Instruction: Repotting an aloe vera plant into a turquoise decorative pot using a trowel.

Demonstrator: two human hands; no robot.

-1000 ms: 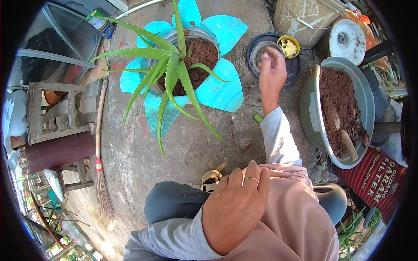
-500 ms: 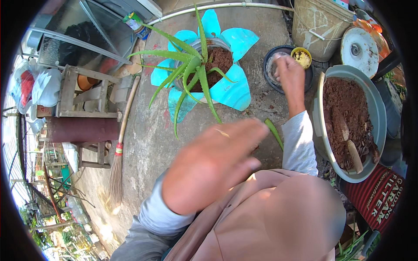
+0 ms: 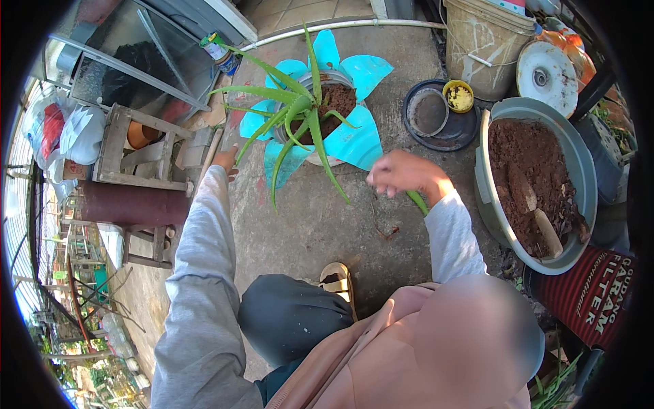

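A spiky green aloe vera plant (image 3: pixel 300 109) grows in a round pot filled with brown soil (image 3: pixel 338 101). Wide turquoise petal-shaped pieces (image 3: pixel 357 136) flare out around the pot. My left hand (image 3: pixel 225 162) reaches out to the left of the pot, beside a broom handle (image 3: pixel 212 151), fingers apart and nothing visible in them. To the right of the pot, my right hand (image 3: pixel 403 173) hovers near the lowest turquoise piece, its fingers loosely bent and apart, with nothing seen in them. Under my right wrist lies a cut aloe leaf (image 3: pixel 417 202), partly covered by my sleeve.
On the right, a dark saucer (image 3: pixel 458 142) carries a grey dish (image 3: pixel 428 112) and a yellow cup (image 3: pixel 458 97). A grey tub (image 3: pixel 485 174) holds soil and a wooden-handled trowel (image 3: pixel 545 228). Behind stands a dirty bucket (image 3: pixel 484 51). A wooden stool (image 3: pixel 112 150) stands left.
My left hand has swung from the front middle out to the left of the pot. My right hand has left the saucer area and come down-left toward the turquoise piece.
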